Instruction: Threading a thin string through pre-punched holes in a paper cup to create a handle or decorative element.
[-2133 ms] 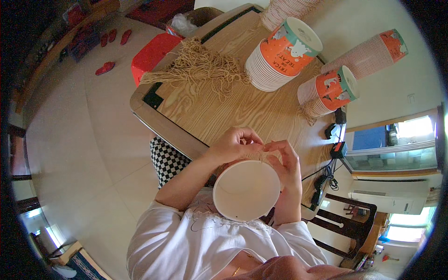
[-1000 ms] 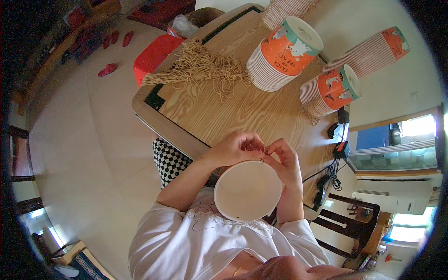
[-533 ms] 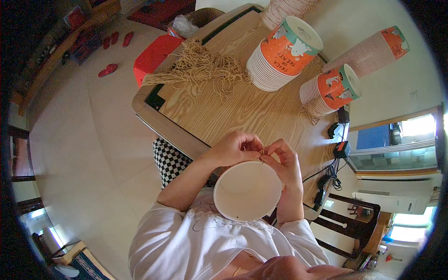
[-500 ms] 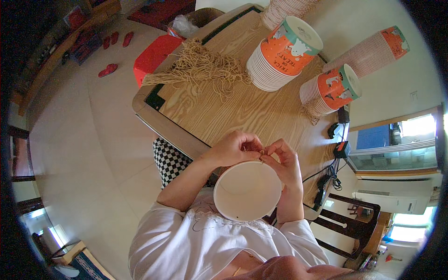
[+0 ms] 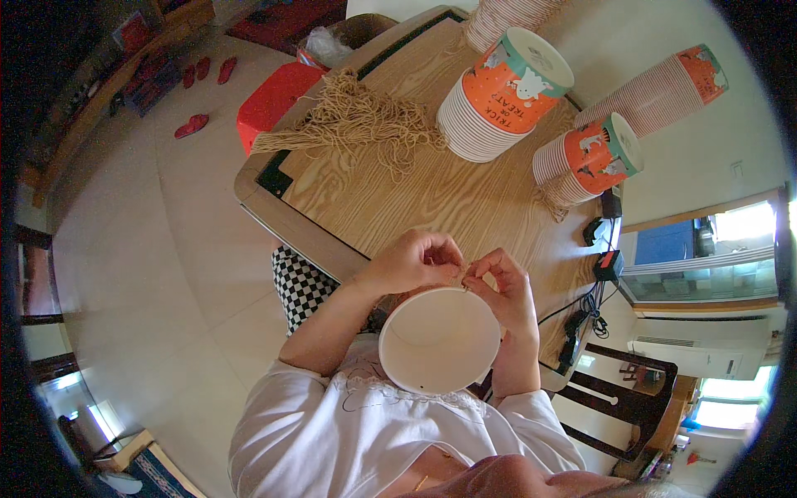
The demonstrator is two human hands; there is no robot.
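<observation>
A white-lined paper bucket (image 5: 440,342) rests against my body at the table's near edge, its open mouth toward me. My left hand (image 5: 421,261) is at its far rim, with thumb and forefinger pinched on a thin tan cord. Close beside it, my right hand (image 5: 503,290) pinches the same cord (image 5: 466,279) right at the rim. The fingers hide most of the cord and how it runs through the bucket. Beyond my hands a loose heap of tan cords (image 5: 365,124) lies on the wooden table (image 5: 398,212).
Upside-down stacks of orange and green buckets, a large one (image 5: 508,95) and a smaller one (image 5: 588,158), stand at the far right. Another long stack (image 5: 656,91) lies behind them. Black cables and adapters (image 5: 608,266) line the right edge. A red stool (image 5: 278,104) stands left, a dark chair (image 5: 623,398) right.
My left fingers have moved slightly left, away from the right fingers, and the gap between the hands is a little wider. The bucket has barely moved.
</observation>
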